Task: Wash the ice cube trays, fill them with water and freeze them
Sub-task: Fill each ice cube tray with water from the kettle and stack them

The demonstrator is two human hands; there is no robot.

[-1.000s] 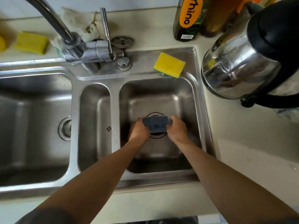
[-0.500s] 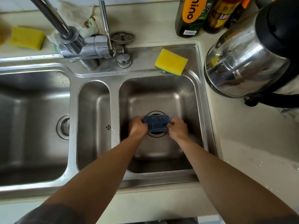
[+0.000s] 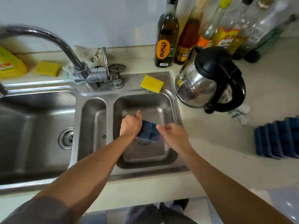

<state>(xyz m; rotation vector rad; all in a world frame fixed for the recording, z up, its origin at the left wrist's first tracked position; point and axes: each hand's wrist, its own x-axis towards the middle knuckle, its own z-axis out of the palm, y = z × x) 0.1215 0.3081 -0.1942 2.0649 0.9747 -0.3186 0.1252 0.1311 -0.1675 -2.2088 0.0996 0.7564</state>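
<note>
A small dark blue ice cube tray [image 3: 148, 133] is tilted over the drain of the right sink basin [image 3: 168, 102]. My left hand [image 3: 130, 125] grips its left end. My right hand [image 3: 172, 135] is at the tray's right end with fingers curled, touching its edge; the grip itself is blurred. Several more blue ice cube trays [image 3: 277, 139] lie side by side on the counter at the right. The tap [image 3: 53, 41] arches to the left and no water is seen running.
A yellow sponge [image 3: 151, 84] lies on the sink's back rim. A steel kettle [image 3: 208, 81] stands on the counter right of the basin, with bottles [image 3: 166, 34] behind it. A narrow middle basin [image 3: 93, 126], a large left basin [image 3: 35, 133] and another sponge [image 3: 47, 68] are to the left.
The head camera has pulled back and tilted up, showing bottles and more trays. The tray has tilted, my left hand rose on its end, and my right hand shifted lower right.
</note>
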